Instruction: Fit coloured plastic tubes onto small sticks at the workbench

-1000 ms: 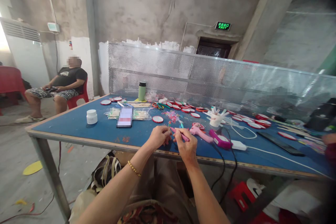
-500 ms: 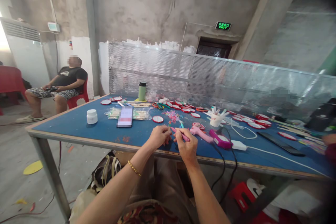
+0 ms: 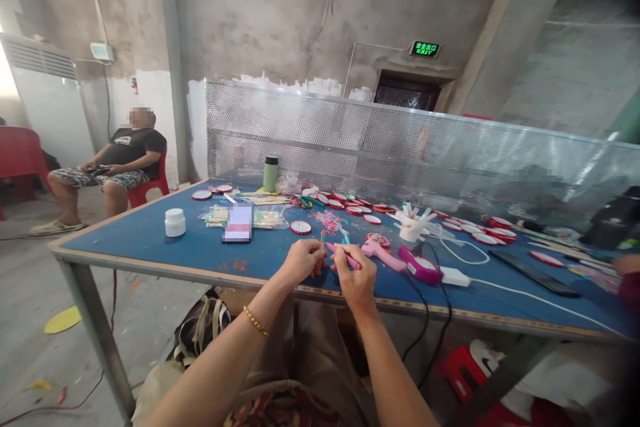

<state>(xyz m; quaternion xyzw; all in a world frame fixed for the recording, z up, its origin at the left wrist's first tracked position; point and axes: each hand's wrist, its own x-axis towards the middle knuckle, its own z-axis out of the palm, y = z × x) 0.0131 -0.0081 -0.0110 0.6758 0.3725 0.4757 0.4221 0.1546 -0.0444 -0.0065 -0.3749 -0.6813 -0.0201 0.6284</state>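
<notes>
Near the front edge of the blue table, my left hand (image 3: 306,260) is closed around a thin upright stick (image 3: 323,237) with an orange and green upper end. My right hand (image 3: 357,275) grips a pink pen-shaped tool (image 3: 350,258), its tip close to the stick; whether they touch I cannot tell. Just beyond the fingers lie a teal-capped item (image 3: 346,237) and a heap of small pink and coloured pieces (image 3: 329,220). A round red-rimmed disc (image 3: 301,227) lies ahead of my left hand. Right of my right hand is a pink handled tool (image 3: 384,256).
A white jar (image 3: 175,222), a phone (image 3: 238,222) on bagged sticks and a green bottle (image 3: 271,174) stand left. Rightward are a cup of markers (image 3: 411,227), a magenta device (image 3: 420,265), cables and a black phone (image 3: 535,273). A perforated metal screen (image 3: 310,133) lines the back. Someone's sleeve (image 3: 630,287) shows far right.
</notes>
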